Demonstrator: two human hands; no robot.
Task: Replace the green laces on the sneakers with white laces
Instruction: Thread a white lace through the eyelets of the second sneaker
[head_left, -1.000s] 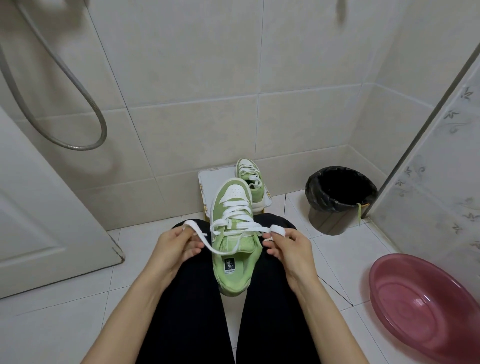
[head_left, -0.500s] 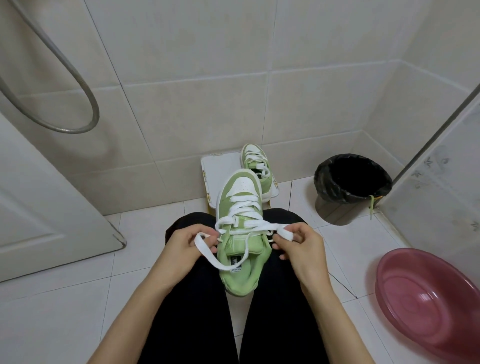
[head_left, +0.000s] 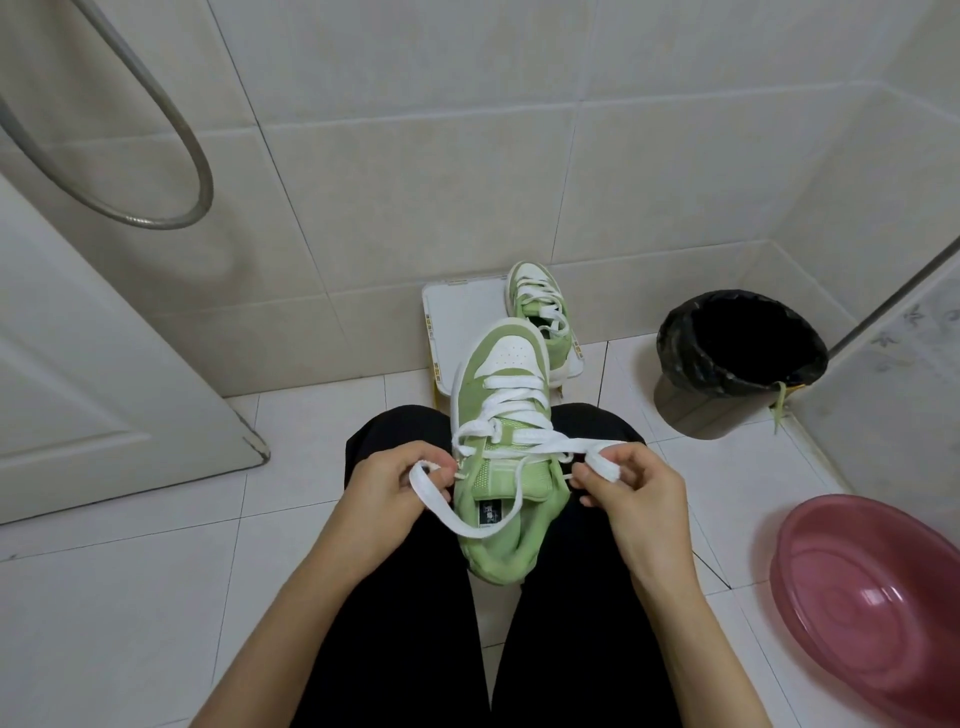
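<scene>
Glossy white floor tiles (head_left: 130, 597) surround a person's lap (head_left: 395, 623), where a green sneaker (head_left: 493, 556) rests, toe away. The left hand (head_left: 384, 488) and right hand (head_left: 634, 493) each pinch its flat white lace (head_left: 514, 385). A green lace (head_left: 779, 405) drapes over the rim of the bag-lined round bin (head_left: 691, 405).

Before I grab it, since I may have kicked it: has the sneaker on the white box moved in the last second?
No. The far sneaker still lies on the right half of the white box, as before; only the camera shifted.
</scene>
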